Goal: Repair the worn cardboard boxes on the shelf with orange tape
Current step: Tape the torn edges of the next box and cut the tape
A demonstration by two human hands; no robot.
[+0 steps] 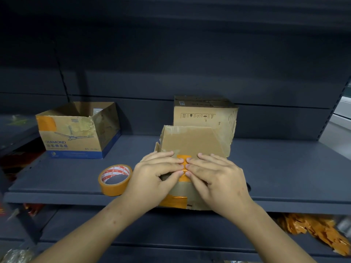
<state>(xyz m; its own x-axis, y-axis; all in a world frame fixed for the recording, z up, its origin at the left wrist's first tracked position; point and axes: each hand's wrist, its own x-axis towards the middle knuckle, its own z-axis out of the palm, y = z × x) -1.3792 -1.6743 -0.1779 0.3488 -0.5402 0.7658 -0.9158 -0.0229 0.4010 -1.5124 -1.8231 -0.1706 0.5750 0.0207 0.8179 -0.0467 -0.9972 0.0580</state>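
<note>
Pressing down a strip of orange tape (183,164) on the near rim of the open cardboard box (191,143) at lower centre of the frame. The strip's long axis runs from the rim down the front wall, toward the camera. Both hands sit on it: left hand (158,173) comes in from the left, right hand (216,175) from the right, fingertips meeting at the strip. Fingers are near straight and flattened against the cardboard; neither hand clasps anything, they only press. The hands are equally near the strip.

A second orange patch (173,201) shows on the box's lower front edge, at the lip of the shelf (284,168).

Tape roll (115,179) lies flat on the shelf just left of the left hand, touching or nearly touching the wrist; cannot tell which. Left hand is the nearer one for picking it up.

Counts:
- Boxes: three. Worked box; taller closed box (205,112) directly behind it; open printed box (77,130) at mid left, well apart, with an orange patch at its top left corner and torn facing.
- Tape rolls: one.
- Hands: two.

Judgement: smoothing step in hand; printed box probably needs more tape.

Lower shelf, bottom right: heap of orange packets (313,230), blurred.
</note>
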